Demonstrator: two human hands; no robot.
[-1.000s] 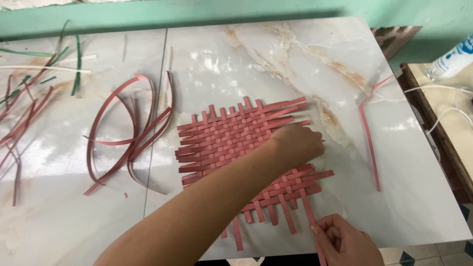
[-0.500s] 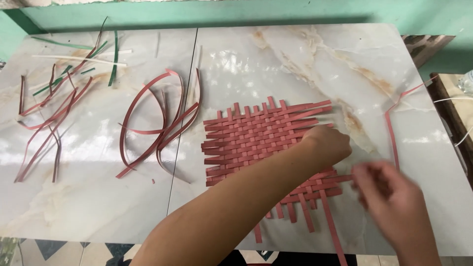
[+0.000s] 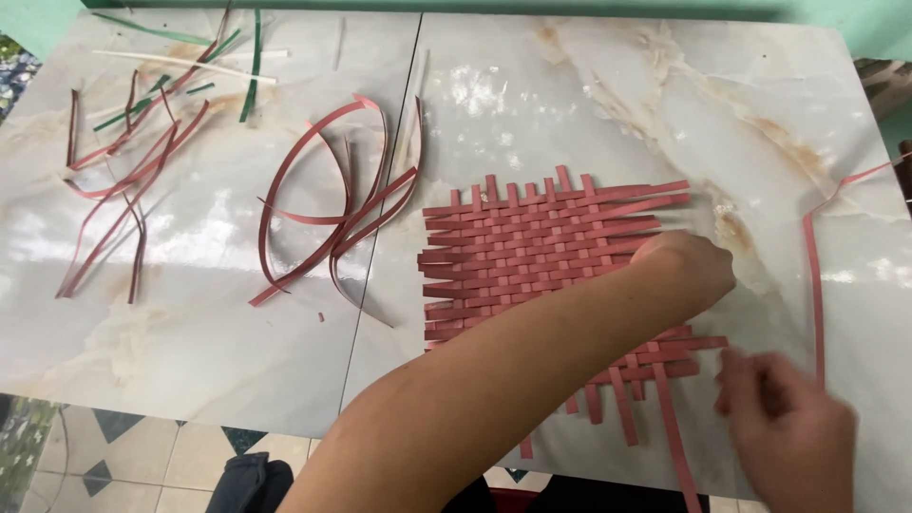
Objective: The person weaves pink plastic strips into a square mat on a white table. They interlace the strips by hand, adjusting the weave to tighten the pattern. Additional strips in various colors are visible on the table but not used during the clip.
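— Where is the mat?

— The red woven mat (image 3: 541,252) lies flat on the marble table (image 3: 608,104), a little right of the middle, close to the near edge. Loose strip ends stick out on all its sides.

— And the hands?

— The left hand (image 3: 686,271) lies on the right edge of the mat and presses it down. Its fingers are curled together, palm down; the forearm crosses over the lower part of the mat. The right hand (image 3: 793,427) is at the lower right corner, just beside the ends that stick out there. It is blurred, so I cannot tell if its fingers are apart or pinch a strip. A long end (image 3: 676,446) runs from the mat to the near edge, just left of this hand.

— What is around?

— Left of the mat, near it, is a bundle of curved red strips (image 3: 332,218). Farther left, well apart, more red strips (image 3: 123,190) lie scattered, with some green strips (image 3: 249,66) at the far edge. One long red strip (image 3: 815,285) lies alone at the right side of the table. Below the near edge a tiled floor (image 3: 142,456) shows.
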